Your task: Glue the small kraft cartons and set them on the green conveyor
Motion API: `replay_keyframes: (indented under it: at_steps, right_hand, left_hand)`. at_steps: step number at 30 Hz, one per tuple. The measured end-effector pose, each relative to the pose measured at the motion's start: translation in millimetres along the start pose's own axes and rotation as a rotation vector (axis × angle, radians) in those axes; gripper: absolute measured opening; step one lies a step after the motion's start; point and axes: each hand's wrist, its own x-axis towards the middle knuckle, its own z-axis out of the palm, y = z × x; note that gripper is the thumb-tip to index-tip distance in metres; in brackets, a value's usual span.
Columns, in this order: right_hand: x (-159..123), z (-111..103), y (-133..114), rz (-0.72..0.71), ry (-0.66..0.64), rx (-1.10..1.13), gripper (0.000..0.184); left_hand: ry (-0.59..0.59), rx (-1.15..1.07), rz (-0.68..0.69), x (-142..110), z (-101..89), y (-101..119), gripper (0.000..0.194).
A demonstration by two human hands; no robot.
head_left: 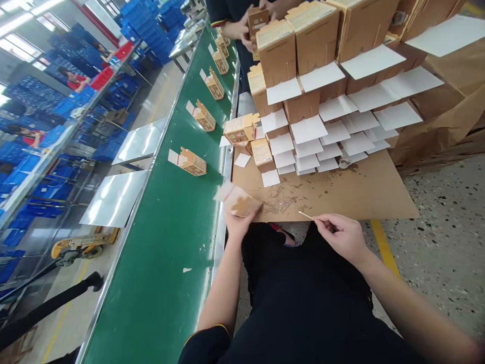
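My left hand [239, 225] is closed on a small cardboard box [242, 201], blurred by motion, with its pale flap raised. It is over the near left corner of the brown cardboard sheet [364, 194], beside the conveyor's metal edge. My right hand [343, 235] pinches a thin pale stick [305, 215], perhaps a cotton swab, above the sheet's front edge. Ahead stand stacked cartons [278, 55] with white flaps hanging out toward me. One carton [240, 129] lies on its side near the belt.
On my left runs a green conveyor belt [162, 263] carrying several open small boxes [195, 163] in a row. A co-worker's hands [242, 30] hold a box at the far end. A roll of tape [344, 163] lies by the stack. Blue crates [147, 25] fill the background.
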Motion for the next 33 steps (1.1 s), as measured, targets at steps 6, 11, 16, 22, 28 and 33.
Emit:
replay_keyframes:
  at_steps: [6, 11, 16, 22, 28, 33]
  right_hand:
    - [-1, -10, 15, 0.069, 0.082, 0.017, 0.026]
    - [4, -9, 19, 0.057, 0.068, 0.029, 0.026]
    - [0, -28, 27, 0.09, 0.144, -0.002, 0.025]
    - [-4, -42, 26, 0.109, 0.227, -0.029, 0.024]
    - [-2, -35, 9, 0.113, 0.216, -0.002, 0.026]
    - [-6, -37, 1, 0.118, 0.246, 0.002, 0.028]
  left_hand:
    - [0.407, 0.02, 0.063, 62, -120.7, -7, 0.114]
    - [0.419, 0.169, -0.078, 65, -155.5, -18, 0.11]
    - [0.627, 0.532, 0.27, 38, -147.8, -3, 0.086]
    - [0.235, 0.441, 0.633, 124, -62.3, 82, 0.059]
    - [-0.548, 0.583, 0.822, 273, 57.7, 148, 0.097]
    - [-0.668, 0.74, 0.691, 307, 102.9, 141, 0.099]
